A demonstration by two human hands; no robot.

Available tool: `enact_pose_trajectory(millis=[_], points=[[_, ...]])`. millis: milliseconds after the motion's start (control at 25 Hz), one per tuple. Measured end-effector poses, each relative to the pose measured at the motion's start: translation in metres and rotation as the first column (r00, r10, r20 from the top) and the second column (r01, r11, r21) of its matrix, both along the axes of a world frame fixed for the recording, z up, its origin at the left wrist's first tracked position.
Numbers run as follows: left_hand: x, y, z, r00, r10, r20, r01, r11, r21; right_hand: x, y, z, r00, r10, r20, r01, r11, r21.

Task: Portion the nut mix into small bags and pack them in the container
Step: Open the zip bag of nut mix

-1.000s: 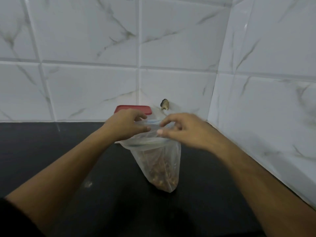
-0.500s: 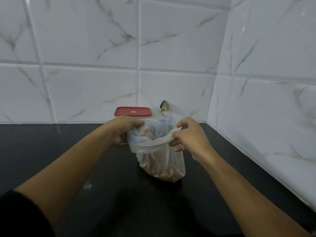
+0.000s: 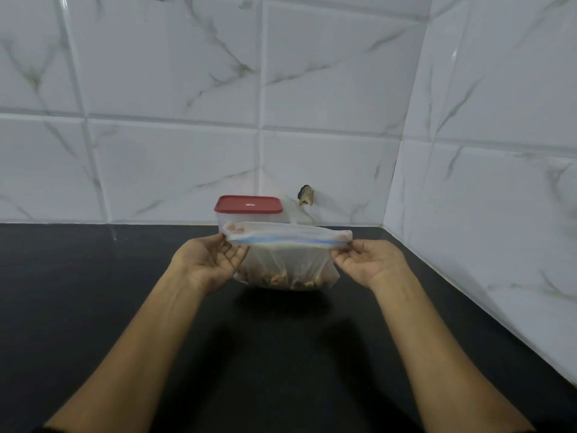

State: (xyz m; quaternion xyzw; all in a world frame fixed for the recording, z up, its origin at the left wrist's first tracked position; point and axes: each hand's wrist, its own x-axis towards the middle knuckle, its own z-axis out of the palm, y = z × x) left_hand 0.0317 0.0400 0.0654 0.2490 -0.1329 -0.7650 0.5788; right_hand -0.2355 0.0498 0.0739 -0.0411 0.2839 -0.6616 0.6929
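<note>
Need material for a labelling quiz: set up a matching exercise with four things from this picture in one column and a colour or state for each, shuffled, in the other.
Column A
1. container lid
2. countertop
3. nut bag
4. wall tiles

Column B
a. white with grey veins
b. pinched at its two ends by the left hand and right hand
c. red
d. black

Pairs: 1-c, 2-d, 3-b, 4-a
</note>
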Motion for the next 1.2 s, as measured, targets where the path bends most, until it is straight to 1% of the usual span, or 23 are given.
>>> enact_pose_trajectory(millis=[80, 120, 200, 240, 280, 360, 440, 480, 520, 600, 720, 760, 800, 840, 880, 920, 960, 1000, 1080, 1120, 1160, 1200], points=[[-0.004, 0.002, -0.003, 0.999, 0.009, -0.051, -0.008, 1.000, 0.023, 0.004, -0.007, -0.004, 1.000, -0.011, 0.007, 0.011, 1.000, -0.002], [-0.006, 0.002, -0.005, 0.999, 0.010, -0.048, -0.008, 1.000, 0.028, 0.006, -0.009, -0.006, 1.000, -0.016, -0.023, 0.015, 1.000, -0.011], [-0.004, 0.001, -0.010, 1.000, -0.013, 0.003, 0.013, 1.000, 0.012, 0.007, -0.011, -0.010, 0.987, 0.004, -0.161, -0.010, 0.999, -0.038], [-0.001, 0.001, -0.013, 0.997, -0.032, 0.067, 0.032, 0.999, -0.001, 0.007, -0.009, -0.011, 0.962, 0.023, -0.271, -0.034, 0.999, -0.038], [0.003, 0.000, -0.014, 0.986, -0.045, 0.163, 0.049, 0.999, -0.015, 0.005, -0.007, -0.011, 0.918, 0.041, -0.396, -0.058, 0.998, -0.030], [0.009, 0.001, -0.014, 0.923, -0.045, 0.383, 0.067, 0.997, -0.044, 0.000, -0.006, -0.013, 0.808, 0.074, -0.585, -0.094, 0.996, -0.004], [0.010, 0.002, -0.010, 0.837, -0.019, 0.548, 0.062, 0.996, -0.060, -0.006, -0.006, -0.015, 0.743, 0.099, -0.661, -0.113, 0.993, 0.023], [0.010, 0.001, -0.008, 0.811, -0.022, 0.584, 0.067, 0.996, -0.056, -0.007, -0.007, -0.016, 0.740, 0.102, -0.665, -0.110, 0.994, 0.031], [0.011, 0.001, -0.007, 0.805, -0.037, 0.592, 0.078, 0.996, -0.044, -0.007, -0.008, -0.016, 0.748, 0.098, -0.657, -0.102, 0.994, 0.033], [0.014, -0.001, -0.005, 0.838, -0.076, 0.541, 0.095, 0.995, -0.007, -0.007, -0.011, -0.014, 0.786, 0.091, -0.611, -0.086, 0.996, 0.036], [0.016, -0.007, -0.010, 0.938, -0.063, 0.341, 0.051, 0.998, 0.045, -0.005, -0.018, -0.012, 0.856, 0.098, -0.507, -0.083, 0.995, 0.051], [0.014, -0.006, -0.012, 0.946, -0.054, 0.320, 0.038, 0.998, 0.056, -0.003, -0.020, -0.013, 0.863, 0.100, -0.496, -0.082, 0.995, 0.058], [0.013, -0.005, -0.014, 0.933, -0.054, 0.356, 0.038, 0.998, 0.052, 0.000, -0.022, -0.015, 0.851, 0.103, -0.515, -0.081, 0.995, 0.065], [0.011, -0.002, -0.015, 0.889, -0.056, 0.454, 0.044, 0.998, 0.038, 0.002, -0.021, -0.017, 0.817, 0.102, -0.567, -0.076, 0.995, 0.069], [0.010, 0.000, -0.016, 0.803, -0.048, 0.594, 0.052, 0.999, 0.009, 0.003, -0.019, -0.018, 0.763, 0.093, -0.640, -0.069, 0.996, 0.062], [0.010, 0.003, -0.015, 0.684, -0.020, 0.730, 0.060, 0.998, -0.029, 0.002, -0.015, -0.018, 0.688, 0.077, -0.721, -0.065, 0.997, 0.044], [0.012, 0.004, -0.014, 0.562, 0.029, 0.827, 0.069, 0.994, -0.082, -0.001, -0.010, -0.018, 0.599, 0.051, -0.799, -0.060, 0.998, 0.019], [0.015, 0.005, -0.010, 0.458, 0.098, 0.884, 0.086, 0.984, -0.154, -0.003, -0.003, -0.015, 0.506, 0.018, -0.862, -0.048, 0.999, -0.008], [0.016, 0.007, 0.000, 0.273, 0.269, 0.924, 0.165, 0.933, -0.321, -0.010, 0.014, -0.009, 0.335, -0.047, -0.941, -0.002, 0.999, -0.050], [0.014, 0.006, 0.005, 0.179, 0.355, 0.917, 0.240, 0.888, -0.391, -0.013, 0.023, -0.007, 0.256, -0.063, -0.965, 0.017, 0.998, -0.061], [0.009, 0.005, 0.011, 0.091, 0.426, 0.900, 0.334, 0.838, -0.431, -0.013, 0.031, -0.005, 0.193, -0.055, -0.980, 0.014, 0.998, -0.053], [0.002, 0.000, 0.015, 0.003, 0.476, 0.880, 0.430, 0.793, -0.430, -0.012, 0.039, -0.005, 0.162, -0.019, -0.987, -0.014, 1.000, -0.022]])
